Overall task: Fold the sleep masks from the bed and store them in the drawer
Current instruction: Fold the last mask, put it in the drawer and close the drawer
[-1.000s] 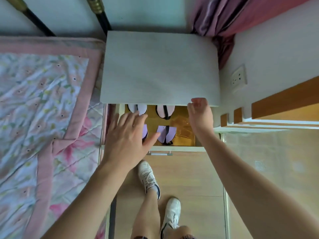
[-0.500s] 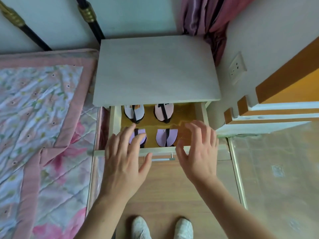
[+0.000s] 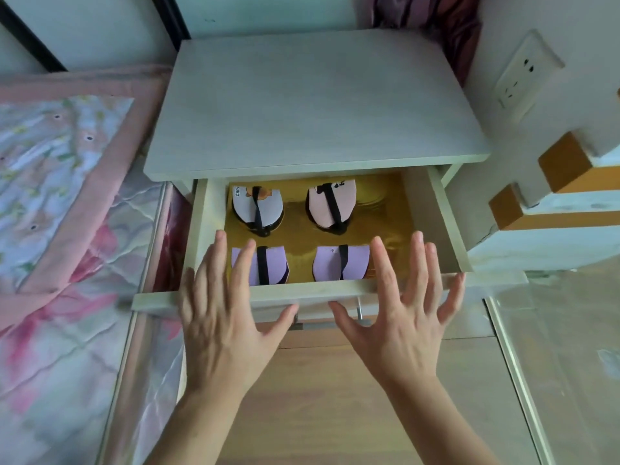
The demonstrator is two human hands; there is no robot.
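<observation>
The nightstand drawer (image 3: 432, 213) is pulled out, its bottom lined in gold. Inside lie several folded sleep masks, each wrapped by its black strap: a white one (image 3: 256, 208) at back left, a pink one (image 3: 332, 204) at back right, a lilac one (image 3: 266, 265) at front left and another lilac one (image 3: 342, 263) at front right. My left hand (image 3: 221, 313) and my right hand (image 3: 402, 313) are spread flat with straight fingers over the drawer's front panel (image 3: 308, 292), holding nothing. Whether the palms touch the panel is unclear.
The white nightstand top (image 3: 315, 102) overhangs the drawer's back. The bed with a pink floral quilt (image 3: 67, 203) is on the left. A wall socket (image 3: 526, 73) and white-and-wood furniture (image 3: 553, 209) stand on the right. Wooden floor lies below, with a metal drawer handle (image 3: 332, 325).
My right hand left the nightstand's edge and came down beside the left one at the drawer front. The view has moved closer to the drawer. The masks have not moved.
</observation>
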